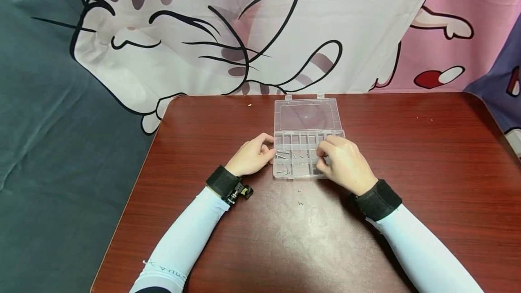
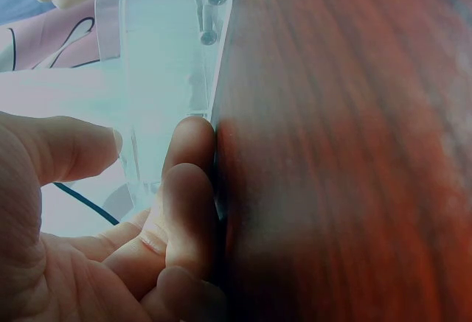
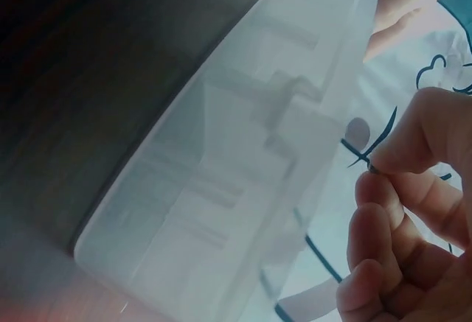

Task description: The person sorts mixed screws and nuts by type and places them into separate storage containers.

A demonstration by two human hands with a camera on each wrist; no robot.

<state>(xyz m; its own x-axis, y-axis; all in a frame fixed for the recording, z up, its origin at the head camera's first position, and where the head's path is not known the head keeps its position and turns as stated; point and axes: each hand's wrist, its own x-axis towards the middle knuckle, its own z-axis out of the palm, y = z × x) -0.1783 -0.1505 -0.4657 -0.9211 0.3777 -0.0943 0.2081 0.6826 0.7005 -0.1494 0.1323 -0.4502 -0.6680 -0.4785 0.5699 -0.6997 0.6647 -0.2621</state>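
A clear plastic compartment box [image 1: 302,168] sits on the table with its lid [image 1: 306,116] folded back. Metal screws [image 1: 282,153] lie in some left compartments; in the left wrist view, screws [image 2: 209,37] show through the wall. My left hand [image 1: 251,156] touches the box's left side with loosely bent fingers, its thumb apart from them. Over the box's right part, my right hand [image 1: 346,164] pinches thumb and forefinger together. A tiny dark piece [image 3: 372,167] shows at those fingertips in the right wrist view; its exact kind is too small to tell.
Tiny metal bits [image 1: 300,203] lie on the brown table [image 1: 427,171] in front of the box. Pale crumbs [image 1: 249,105] are scattered toward the back edge. A cat-print cloth [image 1: 358,21] hangs directly behind the table.
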